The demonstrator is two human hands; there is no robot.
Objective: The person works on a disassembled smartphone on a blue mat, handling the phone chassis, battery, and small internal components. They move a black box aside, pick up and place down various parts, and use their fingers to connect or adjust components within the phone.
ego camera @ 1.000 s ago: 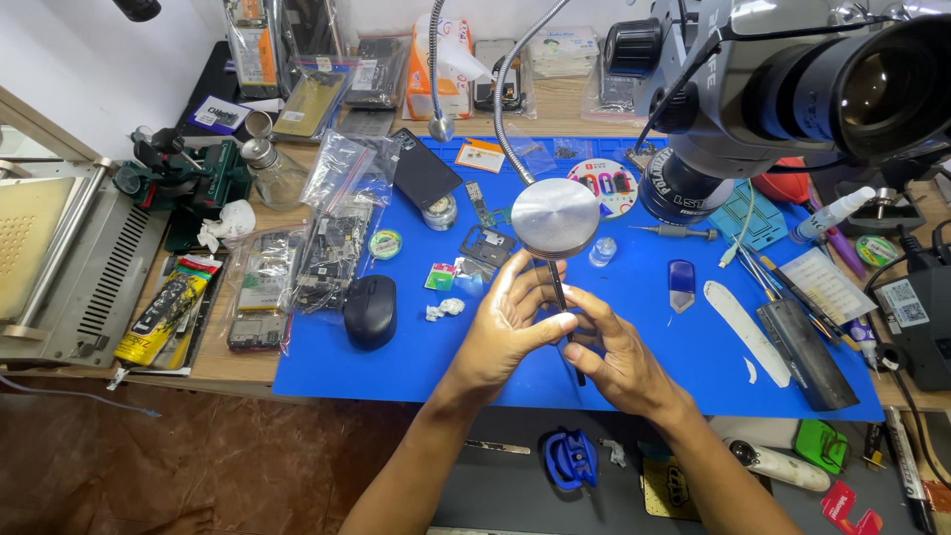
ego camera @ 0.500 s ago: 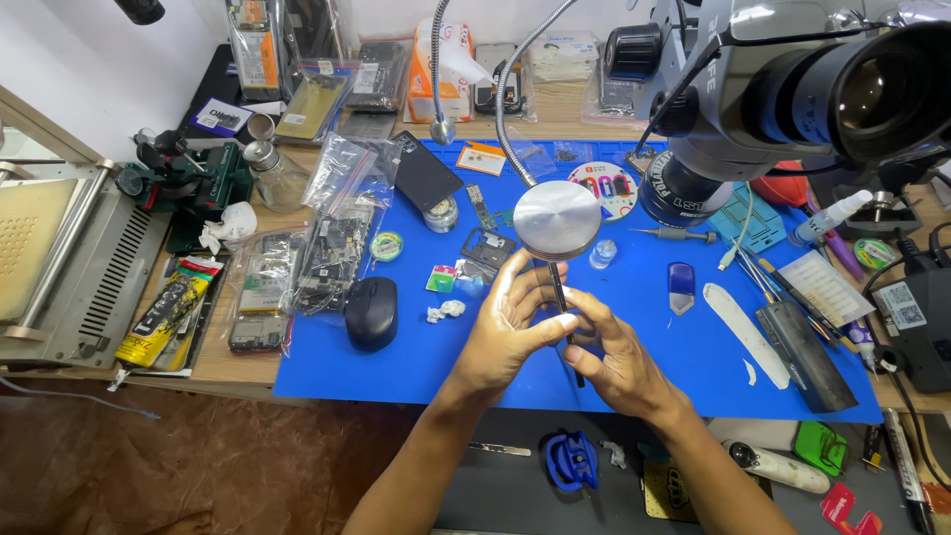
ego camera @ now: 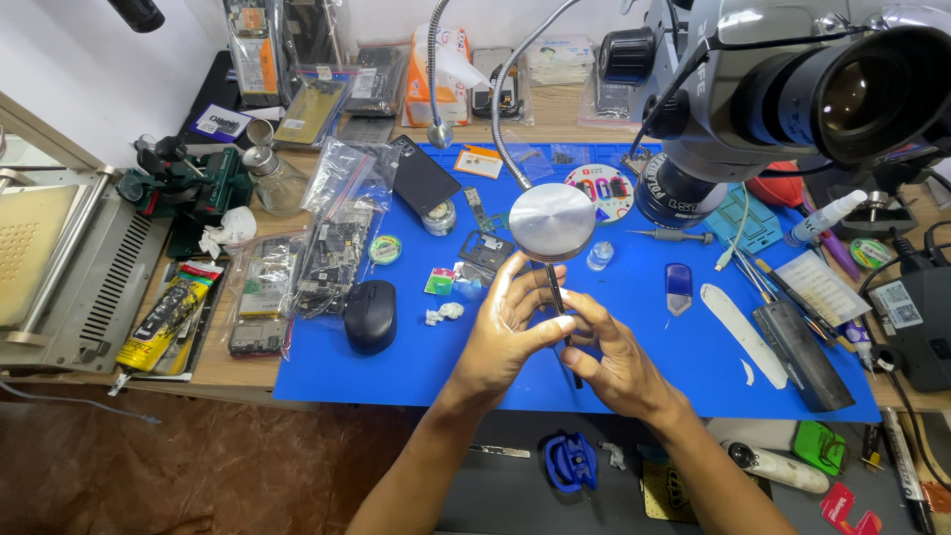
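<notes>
A: Now, from the head view, what have the hands got?

B: The left hand (ego camera: 507,332) and right hand (ego camera: 616,365) meet over the blue mat (ego camera: 396,372) on the tabletop (ego camera: 223,372). Between them is a thin dark tool (ego camera: 561,322), perhaps tweezers or a slim driver. Left fingers curl half shut and pinch its upper part; the right hand closes loosely on the lower shaft.

A: How would it handle?

B: I judge it light, stiff, smooth, likely metal, so slippery. Take it mid-shaft, clear of the tip.

A: And around them?

B: Just beyond the left fingertips hangs a round brushed-metal disc (ego camera: 552,221) on a ribbed gooseneck. Left of the left hand sits a matte black mouse (ego camera: 370,315); crumpled white paper (ego camera: 444,313) lies between. Far right of the right hand, a flat grey bar (ego camera: 800,355).
</notes>
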